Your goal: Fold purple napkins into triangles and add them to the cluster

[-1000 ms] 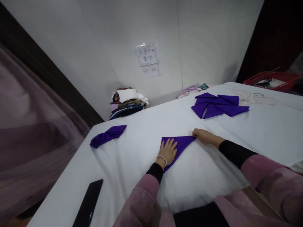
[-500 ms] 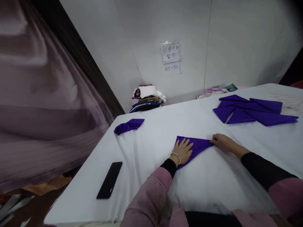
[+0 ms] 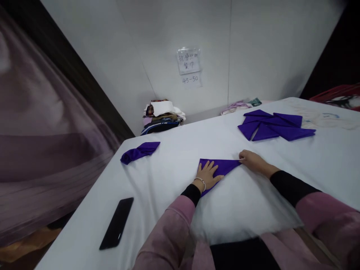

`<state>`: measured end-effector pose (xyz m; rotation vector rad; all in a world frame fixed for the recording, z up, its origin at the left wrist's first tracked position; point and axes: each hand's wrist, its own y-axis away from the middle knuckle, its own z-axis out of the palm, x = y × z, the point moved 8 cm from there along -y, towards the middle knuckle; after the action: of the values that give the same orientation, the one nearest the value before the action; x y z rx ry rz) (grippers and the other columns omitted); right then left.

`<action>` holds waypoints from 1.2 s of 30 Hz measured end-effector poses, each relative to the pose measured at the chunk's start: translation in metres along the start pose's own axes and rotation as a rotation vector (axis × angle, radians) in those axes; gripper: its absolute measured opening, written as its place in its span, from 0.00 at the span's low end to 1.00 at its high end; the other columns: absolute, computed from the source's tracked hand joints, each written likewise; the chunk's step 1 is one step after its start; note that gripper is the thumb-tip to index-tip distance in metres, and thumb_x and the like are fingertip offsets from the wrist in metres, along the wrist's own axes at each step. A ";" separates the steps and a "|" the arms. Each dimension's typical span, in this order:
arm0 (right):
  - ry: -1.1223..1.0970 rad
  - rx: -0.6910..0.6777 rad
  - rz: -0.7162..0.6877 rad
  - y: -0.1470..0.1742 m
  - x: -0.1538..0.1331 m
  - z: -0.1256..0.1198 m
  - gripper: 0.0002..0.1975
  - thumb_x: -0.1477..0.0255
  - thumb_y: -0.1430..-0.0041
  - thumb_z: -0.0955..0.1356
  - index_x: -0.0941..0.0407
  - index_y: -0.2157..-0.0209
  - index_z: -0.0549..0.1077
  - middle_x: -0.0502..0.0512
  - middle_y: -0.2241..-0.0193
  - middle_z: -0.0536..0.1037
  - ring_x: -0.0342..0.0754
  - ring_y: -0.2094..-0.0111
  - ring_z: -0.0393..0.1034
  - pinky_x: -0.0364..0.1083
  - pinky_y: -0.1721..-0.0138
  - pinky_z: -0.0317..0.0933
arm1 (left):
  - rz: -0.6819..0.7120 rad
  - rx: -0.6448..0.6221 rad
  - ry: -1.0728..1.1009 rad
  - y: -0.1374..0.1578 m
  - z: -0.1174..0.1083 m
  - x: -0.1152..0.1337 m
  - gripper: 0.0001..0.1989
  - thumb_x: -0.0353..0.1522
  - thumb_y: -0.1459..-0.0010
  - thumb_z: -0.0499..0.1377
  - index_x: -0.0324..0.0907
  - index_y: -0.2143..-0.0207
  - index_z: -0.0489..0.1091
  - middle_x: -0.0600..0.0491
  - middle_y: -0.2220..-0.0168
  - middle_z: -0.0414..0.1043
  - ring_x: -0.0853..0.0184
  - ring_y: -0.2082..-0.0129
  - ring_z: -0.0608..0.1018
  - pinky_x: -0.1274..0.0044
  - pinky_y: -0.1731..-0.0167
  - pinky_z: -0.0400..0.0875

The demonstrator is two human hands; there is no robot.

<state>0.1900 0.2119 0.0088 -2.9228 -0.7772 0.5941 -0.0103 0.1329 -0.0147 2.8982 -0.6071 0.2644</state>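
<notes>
A purple cloth napkin [image 3: 223, 166], folded into a triangle, lies on the white-covered table [image 3: 174, 150] in front of me. My left hand [image 3: 207, 175] rests flat on its left part with the fingers spread. At the napkin's right tip, my right hand [image 3: 251, 161] is closed, pinching the pointed corner between thumb and fingers. Part of the cloth is hidden under my left hand and wrist.
Several folded purple napkins [image 3: 277, 125] overlap at the back right. A rolled purple napkin [image 3: 140, 151] lies at the back left, a black phone [image 3: 117, 223] at the front left. Behind the table edge are stacked clothes [image 3: 163, 117]; a pink curtain [image 3: 50, 150] hangs left.
The camera view has turned to the right, so everything sits further left. My left hand stays flat on the napkin, and my right hand still pinches its tip.
</notes>
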 end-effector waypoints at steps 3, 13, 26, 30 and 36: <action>0.058 -0.052 -0.045 -0.003 -0.013 0.004 0.07 0.77 0.49 0.62 0.56 0.70 0.70 0.56 0.68 0.73 0.48 0.66 0.66 0.45 0.64 0.57 | -0.002 0.032 -0.015 0.001 -0.001 0.001 0.37 0.56 0.43 0.36 0.49 0.37 0.46 0.53 0.34 0.41 0.58 0.35 0.44 0.54 0.39 0.37; -0.185 -0.332 0.184 -0.013 0.002 0.018 0.09 0.78 0.58 0.65 0.56 0.71 0.73 0.53 0.70 0.76 0.46 0.70 0.69 0.42 0.70 0.59 | 0.009 0.017 -0.068 0.000 0.002 -0.001 0.39 0.57 0.45 0.40 0.48 0.36 0.44 0.52 0.34 0.41 0.56 0.35 0.43 0.55 0.40 0.38; -0.174 -0.274 0.232 -0.015 0.002 0.020 0.07 0.68 0.57 0.69 0.55 0.75 0.69 0.52 0.72 0.74 0.46 0.70 0.67 0.42 0.71 0.57 | 0.026 0.035 -0.068 0.002 0.001 -0.001 0.39 0.58 0.44 0.39 0.48 0.36 0.45 0.52 0.34 0.42 0.57 0.35 0.44 0.55 0.40 0.39; -0.231 -0.273 0.209 -0.018 0.010 0.019 0.05 0.70 0.57 0.69 0.55 0.76 0.69 0.50 0.75 0.73 0.45 0.72 0.66 0.42 0.72 0.57 | 0.028 0.038 -0.079 0.003 0.001 -0.001 0.38 0.57 0.44 0.40 0.49 0.36 0.44 0.52 0.34 0.41 0.57 0.35 0.44 0.55 0.39 0.39; -0.290 -0.234 0.188 -0.022 0.029 0.017 0.05 0.70 0.59 0.68 0.55 0.76 0.69 0.50 0.74 0.73 0.45 0.72 0.65 0.42 0.71 0.57 | 0.030 0.034 -0.080 0.003 0.002 -0.001 0.38 0.57 0.44 0.40 0.48 0.36 0.45 0.52 0.34 0.41 0.57 0.35 0.44 0.55 0.39 0.39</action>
<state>0.1968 0.2446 -0.0135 -3.1917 -0.6360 1.0286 -0.0124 0.1304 -0.0163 2.9464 -0.6654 0.1644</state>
